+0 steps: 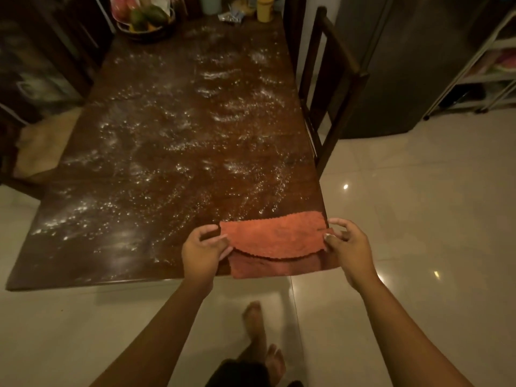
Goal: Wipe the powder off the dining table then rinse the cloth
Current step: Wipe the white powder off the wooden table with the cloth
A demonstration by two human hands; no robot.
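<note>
Both hands, left hand [201, 248] and right hand [346, 244], pinch a folded orange cloth [275, 243] at the table's [83, 263] near edge. White powder [167, 135] covers nearly all of it. Wiping and rinsing remain.

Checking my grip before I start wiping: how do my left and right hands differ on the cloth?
The left hand pinches the left edge of the cloth with fingers close together; the right hand pinches the right edge with fingers spread and partly lifted. The left hand is over the table; the right hand is at its near right corner. Both hold the folded cloth at the table's near end.
</note>
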